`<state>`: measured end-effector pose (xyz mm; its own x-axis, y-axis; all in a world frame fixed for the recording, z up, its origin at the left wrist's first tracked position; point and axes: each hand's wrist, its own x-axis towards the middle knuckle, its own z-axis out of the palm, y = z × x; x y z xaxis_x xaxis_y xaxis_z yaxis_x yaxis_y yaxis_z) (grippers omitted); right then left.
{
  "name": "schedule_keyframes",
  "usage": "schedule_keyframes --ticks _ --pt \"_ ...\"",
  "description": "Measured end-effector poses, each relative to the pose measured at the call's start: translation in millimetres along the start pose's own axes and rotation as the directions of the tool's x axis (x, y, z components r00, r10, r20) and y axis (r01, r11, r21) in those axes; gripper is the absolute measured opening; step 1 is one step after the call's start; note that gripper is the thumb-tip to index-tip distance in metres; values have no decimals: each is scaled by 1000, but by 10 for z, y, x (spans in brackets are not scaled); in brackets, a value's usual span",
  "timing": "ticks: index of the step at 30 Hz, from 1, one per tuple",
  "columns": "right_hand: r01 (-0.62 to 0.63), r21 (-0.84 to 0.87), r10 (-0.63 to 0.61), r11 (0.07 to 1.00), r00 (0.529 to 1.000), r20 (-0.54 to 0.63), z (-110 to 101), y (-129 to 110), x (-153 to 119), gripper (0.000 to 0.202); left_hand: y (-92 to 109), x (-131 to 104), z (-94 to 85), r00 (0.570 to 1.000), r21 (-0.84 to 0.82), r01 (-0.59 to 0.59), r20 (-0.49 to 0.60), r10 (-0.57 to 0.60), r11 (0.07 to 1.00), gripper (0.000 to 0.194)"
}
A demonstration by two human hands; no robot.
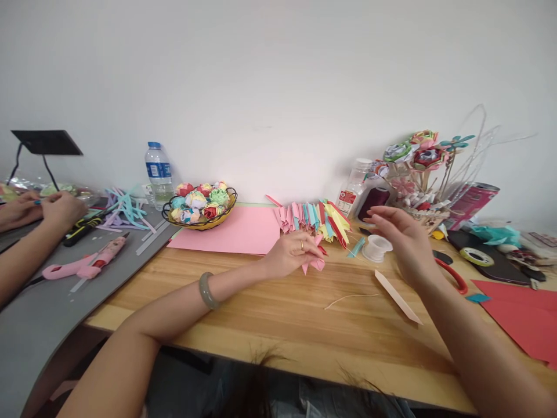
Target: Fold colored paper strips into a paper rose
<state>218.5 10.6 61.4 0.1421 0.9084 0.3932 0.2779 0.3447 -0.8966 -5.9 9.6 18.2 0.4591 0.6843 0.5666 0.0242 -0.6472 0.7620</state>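
My left hand is closed on a pink folded paper piece above the wooden table, its pointed parts sticking out below the fingers. Held up to the right, my right hand has its fingertips close together; anything between them is too small to make out. Just behind my left hand lies a row of folded paper pieces in pink, blue, yellow and red. A white spool stands beside my right hand. Nearer to me are a cream paper strip and a loose piece of string.
Pink paper sheets lie under a basket of paper flowers. A water bottle, a pink glue gun and another person's hands are leftward. Red-handled scissors, red paper and a flower arrangement occupy the right.
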Motion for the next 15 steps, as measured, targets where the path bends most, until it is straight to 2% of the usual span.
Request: schedule_keyframes --ticks 1,2,4,6,8,9,10,13,15 --pt "16 -13 -17 1000 1000 -22 -39 -41 1 30 0 -12 23 1000 -34 11 3 -11 999 13" --pt "31 -46 -30 998 999 19 -59 -79 -12 31 5 -18 44 1000 -84 24 -1 -24 996 13" --pt "51 -128 -22 990 975 220 -40 -127 -71 32 32 -15 73 997 -219 71 -27 -79 973 14" --pt "30 -100 19 995 890 456 44 -122 -148 46 75 0 82 984 -325 132 -69 -162 936 14" --pt "-58 -33 66 998 762 645 149 -71 -210 62 116 13 79 958 -406 209 -100 -270 890 15" --pt "-100 -8 76 995 709 701 195 -36 -229 67 131 16 75 942 -452 244 -99 -320 858 16" --pt "-121 11 78 993 697 713 233 -3 -241 68 139 16 70 929 -496 272 -88 -360 825 16" --pt "-149 20 105 989 776 621 294 56 -252 68 136 5 64 912 -580 296 -65 -405 759 17" --pt "-129 -8 113 992 840 530 315 53 -261 64 124 -1 71 919 -551 282 -79 -385 785 22"
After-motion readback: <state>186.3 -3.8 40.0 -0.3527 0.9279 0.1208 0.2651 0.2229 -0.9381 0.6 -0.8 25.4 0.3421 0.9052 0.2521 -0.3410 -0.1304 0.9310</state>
